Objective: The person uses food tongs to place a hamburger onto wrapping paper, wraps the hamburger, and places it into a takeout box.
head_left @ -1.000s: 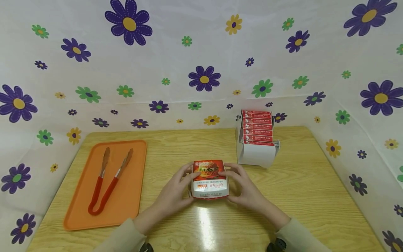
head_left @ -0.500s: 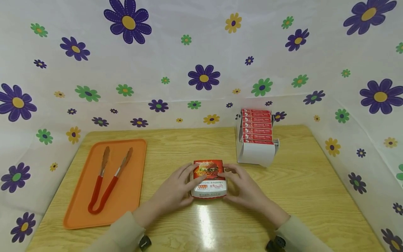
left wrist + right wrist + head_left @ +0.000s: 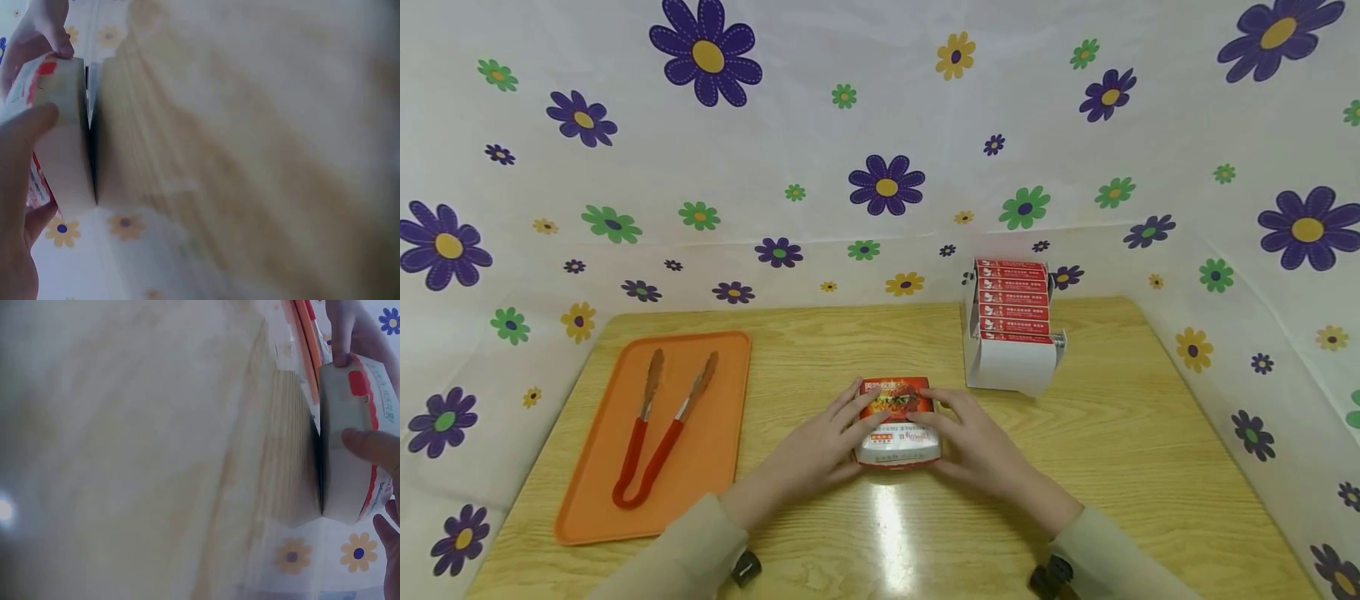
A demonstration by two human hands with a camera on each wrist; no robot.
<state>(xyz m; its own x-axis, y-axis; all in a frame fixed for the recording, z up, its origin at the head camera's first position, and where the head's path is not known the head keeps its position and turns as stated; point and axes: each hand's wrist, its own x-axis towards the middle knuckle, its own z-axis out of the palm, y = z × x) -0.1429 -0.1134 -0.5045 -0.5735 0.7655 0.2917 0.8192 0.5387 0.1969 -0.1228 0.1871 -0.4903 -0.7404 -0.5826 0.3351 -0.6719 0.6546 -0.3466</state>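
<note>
A closed cardboard burger box (image 3: 898,447), red with a burger picture at the back and white at the front, sits on the table at the middle of the head view. My left hand (image 3: 822,443) holds its left side, fingers over the top and thumb low at the front. From the other side my right hand (image 3: 983,440) grips it, with fingertips on the printed lid. Both wrist views show the box's plain pale side, with a left thumb (image 3: 39,122) and a right thumb (image 3: 369,447) pressed on it. Fingers hide part of the burger picture.
On the left lies an orange tray (image 3: 711,467) bearing red-handled tongs (image 3: 658,454). A white holder (image 3: 1015,367) with several red-and-white packets (image 3: 1013,298) stands at the back right. Flower-printed white sheeting (image 3: 820,150) walls the wooden table (image 3: 1120,433) at the back and sides.
Fingers of both hands have moved further inward over the top of the box. The box has shifted very slightly away from me. Tray, tongs and holder stay where they were.
</note>
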